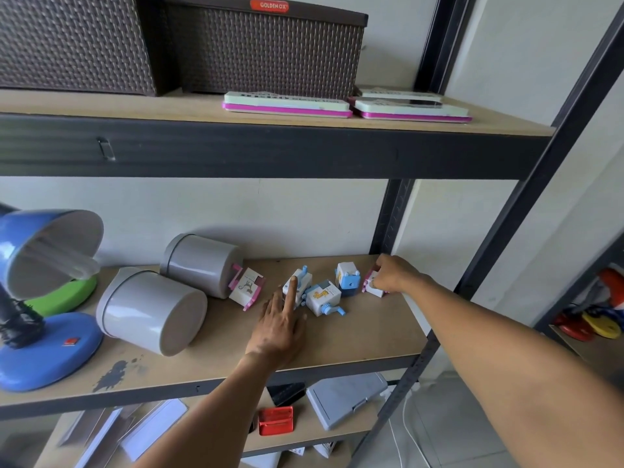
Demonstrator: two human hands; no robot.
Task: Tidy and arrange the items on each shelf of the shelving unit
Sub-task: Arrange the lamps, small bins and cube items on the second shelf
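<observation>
On the middle shelf (371, 336) lie several small pencil sharpeners. My right hand (393, 273) is closed around a pink and white sharpener (373, 288) at the far right. My left hand (280, 319) reaches in with fingers apart, its index finger touching a white and blue sharpener (299, 282). Between the hands lie another blue-handled sharpener (324, 300) on its side and an upright blue and white one (347, 276). A pink and white sharpener (246, 288) lies tipped against a grey canister.
Two grey canisters (202, 263) (152, 310) lie on their sides at the left, next to a blue desk lamp (44, 298) and a green base (67, 293). Upper shelf holds brown woven boxes (266, 52) and pink-edged cases (287, 104). Lower shelf holds a red holder (276, 420) and grey case (344, 398).
</observation>
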